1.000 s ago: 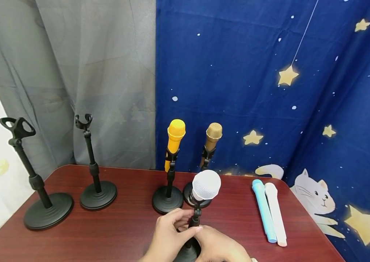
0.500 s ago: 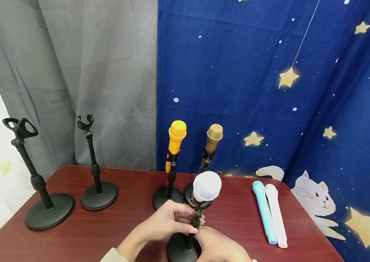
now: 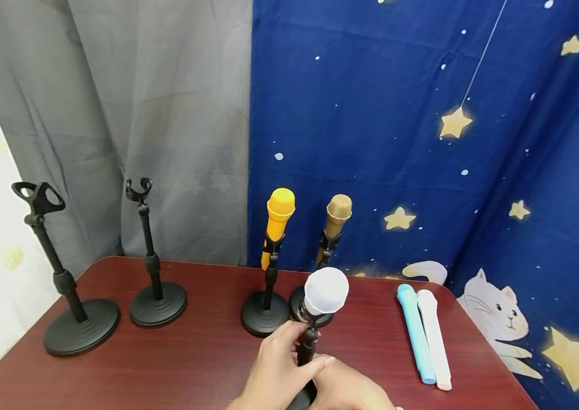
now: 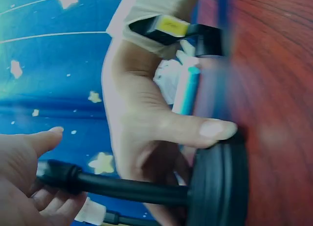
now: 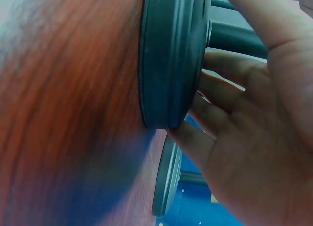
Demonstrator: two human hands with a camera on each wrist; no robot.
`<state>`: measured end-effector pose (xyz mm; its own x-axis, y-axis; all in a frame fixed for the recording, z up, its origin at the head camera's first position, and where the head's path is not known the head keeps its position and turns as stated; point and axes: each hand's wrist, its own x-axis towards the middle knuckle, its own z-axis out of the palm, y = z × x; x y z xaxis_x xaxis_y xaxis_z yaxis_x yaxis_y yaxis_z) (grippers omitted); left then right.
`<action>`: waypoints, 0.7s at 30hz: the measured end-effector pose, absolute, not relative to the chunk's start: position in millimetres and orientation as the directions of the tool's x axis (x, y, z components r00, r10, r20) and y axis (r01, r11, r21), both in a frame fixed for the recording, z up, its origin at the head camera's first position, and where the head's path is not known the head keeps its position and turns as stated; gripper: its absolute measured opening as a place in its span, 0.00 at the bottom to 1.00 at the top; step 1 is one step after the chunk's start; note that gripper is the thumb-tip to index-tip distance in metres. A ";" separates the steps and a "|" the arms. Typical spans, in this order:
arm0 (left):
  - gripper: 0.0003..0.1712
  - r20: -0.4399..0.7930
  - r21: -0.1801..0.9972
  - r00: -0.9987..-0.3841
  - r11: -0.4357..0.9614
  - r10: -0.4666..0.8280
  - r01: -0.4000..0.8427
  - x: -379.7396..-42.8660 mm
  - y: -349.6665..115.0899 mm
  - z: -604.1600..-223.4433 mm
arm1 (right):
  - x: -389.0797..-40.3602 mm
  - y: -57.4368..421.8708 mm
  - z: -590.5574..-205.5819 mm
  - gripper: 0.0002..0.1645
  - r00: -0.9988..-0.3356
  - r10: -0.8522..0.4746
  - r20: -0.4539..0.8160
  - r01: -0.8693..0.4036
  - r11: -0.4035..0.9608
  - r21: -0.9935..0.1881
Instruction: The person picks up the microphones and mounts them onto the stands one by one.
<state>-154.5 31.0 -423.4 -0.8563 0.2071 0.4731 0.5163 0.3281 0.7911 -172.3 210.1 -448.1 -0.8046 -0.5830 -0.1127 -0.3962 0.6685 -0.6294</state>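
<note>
In the head view, a white microphone (image 3: pixel 326 290) sits tilted in the clip of a black microphone stand (image 3: pixel 306 352) near the table's front. My left hand (image 3: pixel 279 367) holds that stand's pole below the clip, its fingers passing behind it. The left wrist view shows the left hand (image 4: pixel 19 172) around the pole's collar. Lower down, my right hand (image 3: pixel 348 387) grips the round base, thumb on its rim in the left wrist view. In the right wrist view, the right hand's fingers (image 5: pixel 212 116) lie along the base (image 5: pixel 171 59), which stands on the table.
Behind stand a yellow microphone (image 3: pixel 280 213) and a gold microphone (image 3: pixel 337 213), each in a stand. Two bare stands, one far left (image 3: pixel 81 327) and one nearer (image 3: pixel 158 304), are on the left. A blue microphone (image 3: pixel 416 336) and another white microphone (image 3: pixel 435 341) lie at right.
My left hand shifted and tilted around the pole half a second ago, and is now back lower and closer against it. The right hand stays at the base. The view has shifted slightly.
</note>
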 end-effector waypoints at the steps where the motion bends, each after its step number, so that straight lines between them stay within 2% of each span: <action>1: 0.22 0.466 0.793 -0.865 0.347 0.184 0.501 -153.4 33.1 -423.9 | -172.0 209.8 -448.4 0.45 -0.804 -0.582 -0.119 -0.389 0.667 -0.636; 6: 0.21 0.465 0.811 -0.881 0.355 0.093 0.465 -155.2 38.5 -425.9 | -172.5 210.1 -450.0 0.43 -0.785 -0.613 -0.094 -0.414 0.632 -0.655; 9: 0.21 0.485 0.810 -0.873 0.350 0.049 0.470 -156.4 39.6 -426.5 | -173.3 209.8 -451.4 0.47 -0.762 -0.646 -0.047 -0.475 0.607 -0.637; 13: 0.23 0.512 0.798 -0.859 0.360 0.022 0.484 -157.0 39.7 -426.6 | -173.1 209.5 -451.4 0.51 -0.770 -0.637 -0.041 -0.484 0.624 -0.614; 18: 0.22 0.548 0.769 -0.834 0.359 0.058 0.530 -159.9 34.8 -424.7 | -173.4 210.2 -451.2 0.51 -0.775 -0.631 -0.030 -0.493 0.635 -0.595; 21: 0.20 0.519 0.782 -0.845 0.329 0.127 0.530 -163.2 29.1 -422.2 | -173.6 210.8 -451.4 0.50 -0.775 -0.632 -0.030 -0.493 0.633 -0.597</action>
